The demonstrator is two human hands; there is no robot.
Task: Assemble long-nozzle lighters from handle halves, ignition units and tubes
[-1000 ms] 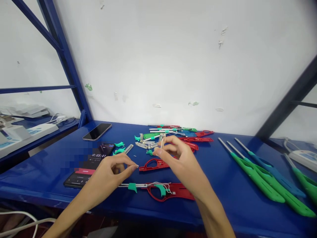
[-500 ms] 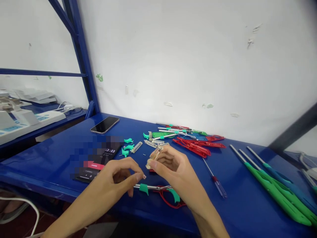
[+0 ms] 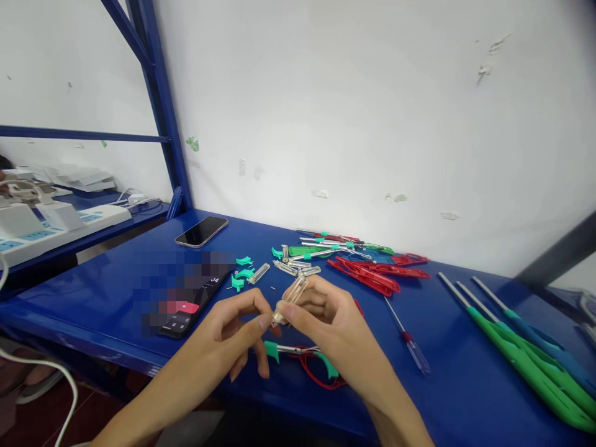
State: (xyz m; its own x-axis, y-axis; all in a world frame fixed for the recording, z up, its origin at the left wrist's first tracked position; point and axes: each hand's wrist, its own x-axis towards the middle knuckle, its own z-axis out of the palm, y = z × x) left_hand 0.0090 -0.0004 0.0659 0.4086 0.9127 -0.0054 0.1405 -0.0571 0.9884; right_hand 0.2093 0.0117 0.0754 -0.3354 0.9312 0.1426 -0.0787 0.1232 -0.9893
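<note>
My right hand [image 3: 328, 313] pinches a clear plastic part [image 3: 297, 290], a narrow see-through frame tilted up to the right, between thumb and fingers. At its lower end, my left hand [image 3: 237, 332] brings thumb and forefinger together on a tiny piece, mostly hidden by the fingertips. The two hands meet there, above the table. Just below them lies a metal rod [image 3: 289, 349] with a green clip [image 3: 272, 351] and a red handle [image 3: 321, 379] with a green trigger [image 3: 327, 365], partly covered by my right hand.
Behind the hands lie loose green triggers [image 3: 238, 283], clear plastic parts [image 3: 259, 274] and red handles [image 3: 365, 276]. A screwdriver [image 3: 413, 349] lies to the right, near green handles [image 3: 526, 360] with metal rods. Two phones, one black [image 3: 201, 231], are at the left; a wall stands behind.
My left hand has moved up and right, bringing its tiny piece to the lower end of the clear plastic part. My right hand keeps its hold. The view has shifted slightly.
</note>
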